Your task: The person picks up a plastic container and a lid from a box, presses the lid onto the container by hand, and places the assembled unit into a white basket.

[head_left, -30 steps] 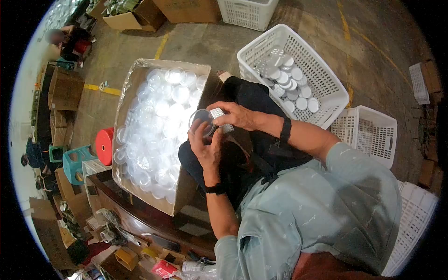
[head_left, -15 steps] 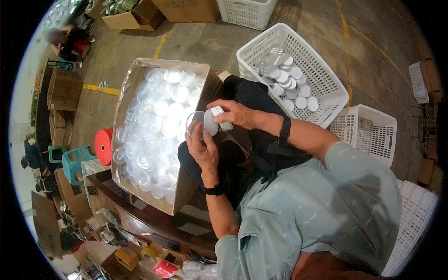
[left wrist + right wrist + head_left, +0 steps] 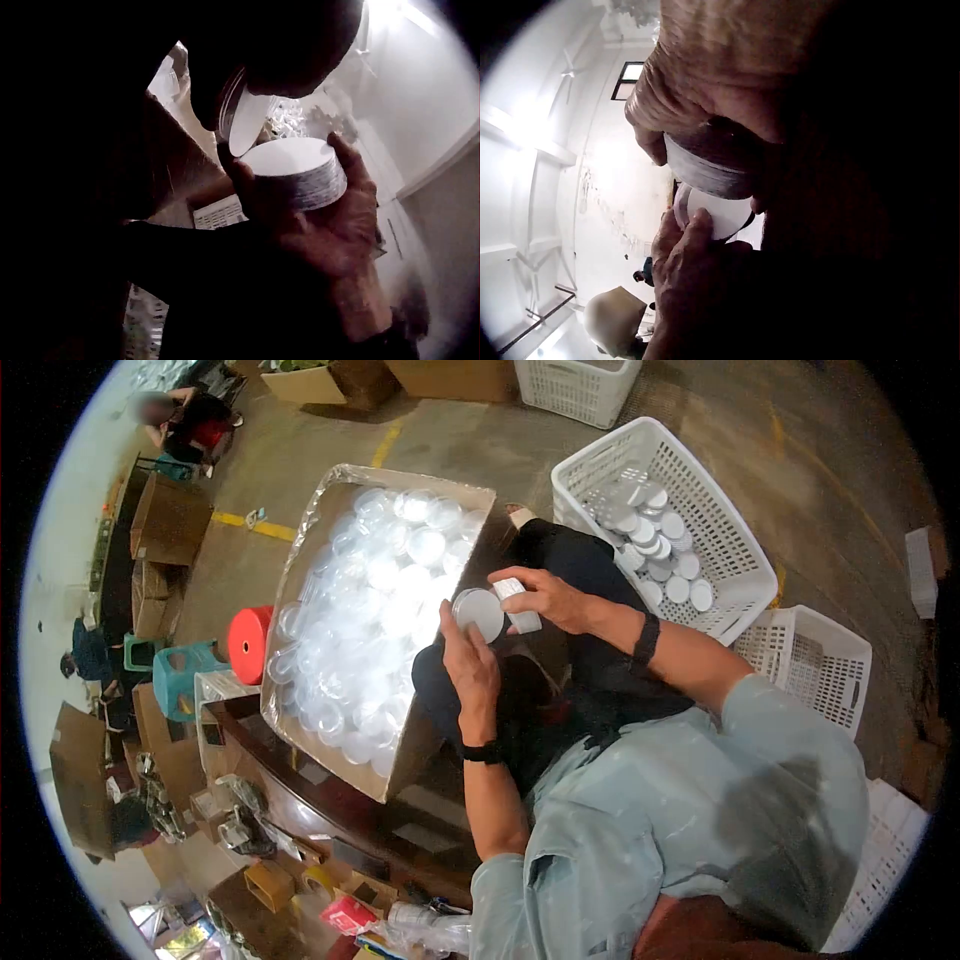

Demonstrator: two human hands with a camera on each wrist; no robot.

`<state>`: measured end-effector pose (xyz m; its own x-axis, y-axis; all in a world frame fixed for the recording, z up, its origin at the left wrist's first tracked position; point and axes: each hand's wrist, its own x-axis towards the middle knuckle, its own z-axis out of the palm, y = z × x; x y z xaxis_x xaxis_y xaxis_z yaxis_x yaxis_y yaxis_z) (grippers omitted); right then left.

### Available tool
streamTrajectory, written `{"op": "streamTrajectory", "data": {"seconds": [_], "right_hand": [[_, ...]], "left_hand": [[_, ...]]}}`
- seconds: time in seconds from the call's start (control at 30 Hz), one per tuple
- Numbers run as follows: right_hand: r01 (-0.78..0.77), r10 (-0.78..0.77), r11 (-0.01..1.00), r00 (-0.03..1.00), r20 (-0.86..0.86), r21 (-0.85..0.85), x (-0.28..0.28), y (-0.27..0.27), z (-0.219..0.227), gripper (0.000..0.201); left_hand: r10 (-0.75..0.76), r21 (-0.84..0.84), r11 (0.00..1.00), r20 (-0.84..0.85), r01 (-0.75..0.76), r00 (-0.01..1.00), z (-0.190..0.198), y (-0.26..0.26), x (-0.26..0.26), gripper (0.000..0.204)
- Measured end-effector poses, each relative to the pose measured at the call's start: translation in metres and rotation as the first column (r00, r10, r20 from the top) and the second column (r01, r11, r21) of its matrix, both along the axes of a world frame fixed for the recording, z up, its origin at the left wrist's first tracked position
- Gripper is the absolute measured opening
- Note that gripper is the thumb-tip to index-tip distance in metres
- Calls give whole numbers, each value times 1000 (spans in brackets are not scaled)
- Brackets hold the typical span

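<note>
My left hand (image 3: 470, 665) grips a clear round plastic lid (image 3: 226, 109) by its edge, with a white disc (image 3: 481, 614) lying against its inner side. In the right wrist view the left thumb (image 3: 699, 221) presses on the disc's face. Close beside it, my right hand (image 3: 548, 600) holds a stack of thin white discs (image 3: 307, 180), thumb and fingers around its sides. The stack's flat top faces the lid in the left wrist view, and the disc's edge comes right up to the stack there.
A foil-edged cardboard box (image 3: 440, 720) full of clear plastic lids (image 3: 370, 610) stands to the left of my knees. On the right, a white plastic basket (image 3: 745, 550) contains loose white discs (image 3: 660, 540). A second white basket (image 3: 850, 670) and a red stool (image 3: 247, 645) are nearby.
A white disc has passed from beside the stack onto the clear lid, and the left thumb now presses it. The head view has shifted, moving the whole scene rightward.
</note>
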<state>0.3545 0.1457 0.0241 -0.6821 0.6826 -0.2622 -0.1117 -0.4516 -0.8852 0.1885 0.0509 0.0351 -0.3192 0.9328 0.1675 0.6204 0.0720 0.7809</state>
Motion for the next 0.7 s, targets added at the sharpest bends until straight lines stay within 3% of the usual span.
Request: {"op": "streamTrajectory", "data": {"seconds": [0.03,0.07,0.1,0.17,0.23,0.3,0.33,0.4,0.5,0.63,0.7], "right_hand": [[-6,6,1000,1000,19,-11,2,-1,4,59],[-9,10,1000,999,41,-24,3,-1,5,58],[-9,10,1000,999,43,-24,3,-1,4,58],[-158,144,978,984,109,133,2,-4,-1,60],[-169,155,975,982,105,145,2,-7,-8,64],[-226,156,913,963,221,340,2,-9,-11,69],[-221,154,918,964,218,328,3,-10,-8,73],[-209,135,907,967,217,366,3,-11,-13,74],[-198,113,889,969,221,413,5,-10,-14,75],[-213,124,879,966,228,426,7,-9,-6,72],[-216,149,900,969,198,379,8,-8,-3,71]], "left_hand": [[64,-139,989,169,-40,984,5,-1,0,50],[123,-69,992,302,-107,945,2,1,-1,49],[123,-69,992,304,-107,945,1,1,-2,49],[95,-19,995,418,-96,903,0,0,-5,49],[67,-23,998,344,-63,937,-1,0,-5,49],[76,-42,997,223,-68,972,-2,-1,-5,50],[73,-43,997,224,-65,972,-2,-1,-4,50],[23,1,1000,328,-24,944,-4,-2,-4,55],[-59,46,998,291,48,955,-15,-3,-10,60],[-42,2,999,315,44,948,-11,-1,-10,63],[-13,-16,1000,486,24,874,0,-2,-7,61]]}}
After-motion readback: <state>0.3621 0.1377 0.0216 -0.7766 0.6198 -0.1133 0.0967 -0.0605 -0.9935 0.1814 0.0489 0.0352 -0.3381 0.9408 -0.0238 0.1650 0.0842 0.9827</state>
